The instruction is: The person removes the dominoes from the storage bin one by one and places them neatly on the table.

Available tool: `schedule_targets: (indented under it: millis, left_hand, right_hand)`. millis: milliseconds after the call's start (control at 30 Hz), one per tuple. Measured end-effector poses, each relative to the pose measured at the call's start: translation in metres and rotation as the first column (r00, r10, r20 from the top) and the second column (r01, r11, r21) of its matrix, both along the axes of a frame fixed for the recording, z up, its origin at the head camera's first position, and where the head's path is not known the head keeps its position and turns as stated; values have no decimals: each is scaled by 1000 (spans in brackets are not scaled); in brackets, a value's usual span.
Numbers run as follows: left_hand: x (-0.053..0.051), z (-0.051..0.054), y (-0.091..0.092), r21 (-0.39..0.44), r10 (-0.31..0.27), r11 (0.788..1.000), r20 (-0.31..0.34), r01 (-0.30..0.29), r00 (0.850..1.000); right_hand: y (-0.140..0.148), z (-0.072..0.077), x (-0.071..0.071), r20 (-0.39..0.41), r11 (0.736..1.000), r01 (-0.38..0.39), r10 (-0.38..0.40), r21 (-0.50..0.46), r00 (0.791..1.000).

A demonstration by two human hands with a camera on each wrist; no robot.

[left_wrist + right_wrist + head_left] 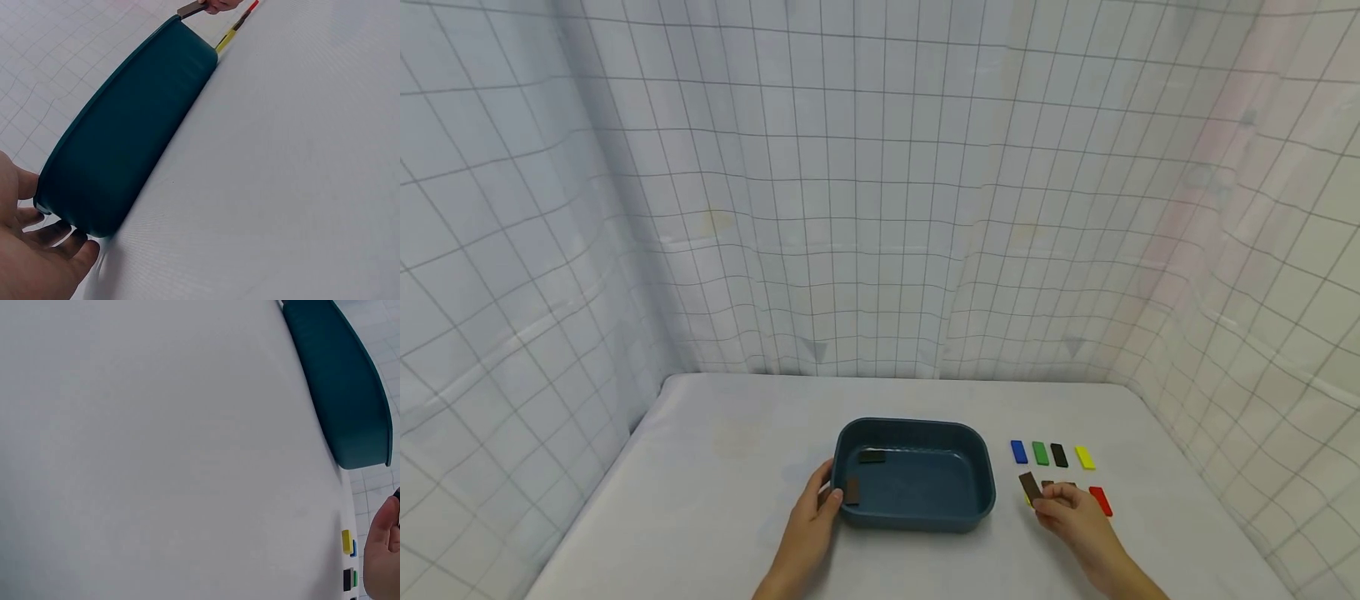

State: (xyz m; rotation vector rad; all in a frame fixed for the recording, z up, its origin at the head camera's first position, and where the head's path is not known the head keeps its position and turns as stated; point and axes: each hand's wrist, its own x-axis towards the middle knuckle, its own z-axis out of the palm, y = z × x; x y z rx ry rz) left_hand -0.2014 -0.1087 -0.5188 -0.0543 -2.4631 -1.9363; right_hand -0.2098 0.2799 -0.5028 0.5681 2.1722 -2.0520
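Note:
A dark teal rectangular tub (913, 522) stands on the white table, in the middle of the head view. My left hand (809, 523) grips its left end, thumb at the rim and the other fingers along the outer wall. Inside the tub lie a black flat block (872, 457) and a brown flat block (852, 490), both near the left end. To the right of the tub, my right hand (1078, 523) pinches another brown flat block (1029, 484) between thumb and fingers, above the table. In the left wrist view this held block (191, 9) shows beyond the tub's far end.
Right of the tub, a back row holds a blue block (1018, 452), a green block (1041, 453), a black block (1059, 455) and a yellow block (1085, 457). A red block (1101, 500) and partly hidden blocks lie around my right hand. Gridded white curtains (880, 208) surround the table.

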Motion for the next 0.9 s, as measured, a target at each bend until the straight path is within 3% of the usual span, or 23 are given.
schedule_targets:
  millis: [167,333,600,733,900]
  left_hand:
    - [1,0,0,-3,4,1000,3,-4,1000]
    - [1,0,1,-11,2,1000,-23,-2,1000]
    - [1,1,2,-3,3,1000,-15,-4,1000]
    - [1,0,2,-10,-4,1000,-23,4,1000]
    - [2,0,1,-21,0,1000,-25,-1,1000]
  right_hand:
    - [6,-6,6,49,995,5,-10,104,999]
    - [10,-10,14,117,970,-20,-9,243,993]
    - [13,-12,22,181,932,-56,-10,357,983]
    - [14,-14,26,205,901,-80,-9,426,979]
    - [14,-17,30,187,830,-127,28,543,982]
